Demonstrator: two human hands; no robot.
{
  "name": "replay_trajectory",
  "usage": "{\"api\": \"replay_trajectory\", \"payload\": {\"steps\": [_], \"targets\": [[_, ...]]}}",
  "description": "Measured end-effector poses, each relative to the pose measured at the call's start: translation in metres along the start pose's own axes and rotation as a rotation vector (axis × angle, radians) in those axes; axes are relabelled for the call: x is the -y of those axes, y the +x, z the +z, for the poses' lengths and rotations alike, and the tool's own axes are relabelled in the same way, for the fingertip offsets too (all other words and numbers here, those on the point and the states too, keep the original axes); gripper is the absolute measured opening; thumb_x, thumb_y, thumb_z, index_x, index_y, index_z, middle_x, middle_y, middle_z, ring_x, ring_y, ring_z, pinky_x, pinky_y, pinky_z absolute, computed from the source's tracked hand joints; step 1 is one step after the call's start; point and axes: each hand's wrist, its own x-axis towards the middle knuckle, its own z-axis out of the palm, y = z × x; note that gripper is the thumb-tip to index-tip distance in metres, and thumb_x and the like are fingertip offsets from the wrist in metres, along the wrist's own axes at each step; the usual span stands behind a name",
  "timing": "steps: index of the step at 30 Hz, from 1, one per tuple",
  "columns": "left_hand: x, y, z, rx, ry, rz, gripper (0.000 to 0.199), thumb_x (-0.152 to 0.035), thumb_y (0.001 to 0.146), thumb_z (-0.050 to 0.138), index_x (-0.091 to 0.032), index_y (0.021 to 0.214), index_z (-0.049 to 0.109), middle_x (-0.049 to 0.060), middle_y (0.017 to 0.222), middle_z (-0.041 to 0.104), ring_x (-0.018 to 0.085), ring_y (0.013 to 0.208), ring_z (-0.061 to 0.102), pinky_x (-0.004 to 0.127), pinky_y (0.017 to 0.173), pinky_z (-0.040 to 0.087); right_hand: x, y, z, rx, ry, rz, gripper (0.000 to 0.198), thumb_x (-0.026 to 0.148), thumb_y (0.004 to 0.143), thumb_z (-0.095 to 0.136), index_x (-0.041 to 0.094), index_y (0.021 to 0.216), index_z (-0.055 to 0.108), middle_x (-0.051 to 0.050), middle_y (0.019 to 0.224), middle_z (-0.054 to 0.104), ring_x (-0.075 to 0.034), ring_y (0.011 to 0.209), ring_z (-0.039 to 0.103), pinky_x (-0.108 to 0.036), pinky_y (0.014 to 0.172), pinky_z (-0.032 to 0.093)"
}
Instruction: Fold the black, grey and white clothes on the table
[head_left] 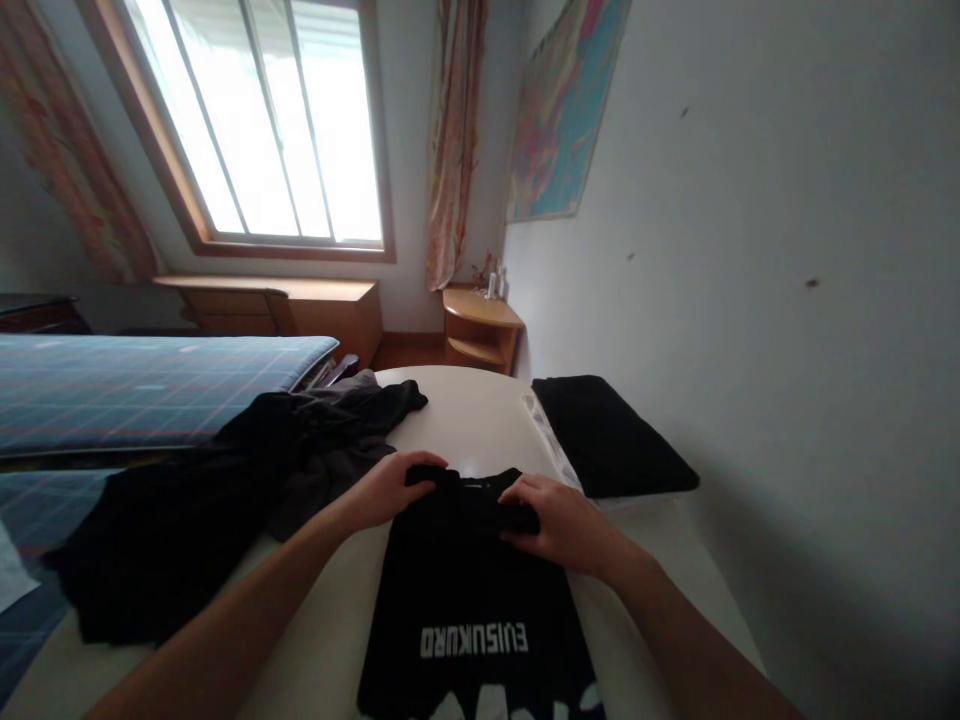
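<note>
A black T-shirt (472, 580) with white lettering lies in a narrow, folded shape on the white table (465, 420), its neckline away from me. My left hand (394, 488) pinches the shirt's far left corner, beside the collar. On the other side of the collar, my right hand (551, 522) has its fingers and thumb closed on the far right corner. The print is upside down from where I look, and the shirt's lower end runs out of the picture.
Dark clothes (225, 480) lie heaped on the left, across the table edge and towards a blue checked mattress (150, 380). A folded black garment (611, 435) rests at the right by the wall (787, 400). Beyond stand a corner shelf (484, 308) and a wooden desk (330, 290).
</note>
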Motion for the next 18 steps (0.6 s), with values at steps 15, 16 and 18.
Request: {"api": "replay_trajectory", "payload": {"steps": [15,16,18], "targets": [[0.026,0.003,0.008,-0.194,0.106,-0.207,0.032,-0.032,0.078,0.062,-0.020,0.107,0.069,0.006,0.098,0.074,0.021,0.077,0.064,0.033,0.075,0.050,-0.037,0.029,0.036,-0.403,0.336,0.296,0.047,0.026,0.088,0.052,0.024,0.134,0.046,-0.006,0.117,0.068,-0.020,0.109,0.065,-0.039,0.101,0.046],[0.025,0.002,0.008,-0.206,0.125,-0.202,0.032,-0.032,0.079,0.061,-0.021,0.108,0.068,0.006,0.100,0.074,0.021,0.077,0.064,0.033,0.076,0.049,-0.038,0.028,0.036,-0.411,0.277,0.263,0.047,0.024,0.088,0.051,0.025,0.135,0.046,-0.006,0.118,0.068,-0.020,0.110,0.064,-0.039,0.102,0.045],[0.025,0.000,0.007,-0.205,0.165,-0.210,0.032,-0.033,0.080,0.061,-0.021,0.109,0.067,0.006,0.104,0.073,0.021,0.079,0.064,0.033,0.077,0.049,-0.039,0.027,0.035,-0.395,0.134,0.230,0.046,0.025,0.088,0.052,0.023,0.134,0.049,-0.008,0.123,0.066,-0.022,0.117,0.060,-0.040,0.105,0.043]]}}
